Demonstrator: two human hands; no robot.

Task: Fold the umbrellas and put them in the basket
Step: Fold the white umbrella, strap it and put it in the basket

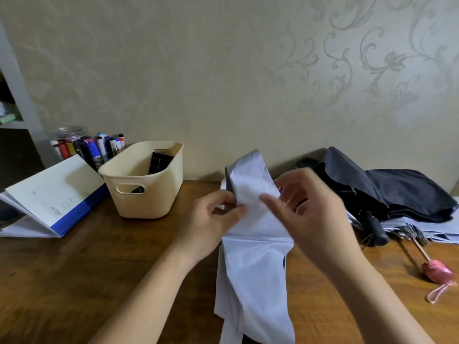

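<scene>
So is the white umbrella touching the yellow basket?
Apart. The head view shows a strip of wooden table between the basket and the white umbrella, so they do not meet.

A single wide-angle view from the person's head looks forward and down, close over the table (pixel 74 281), facing the far wall (pixel 198 70)
</scene>
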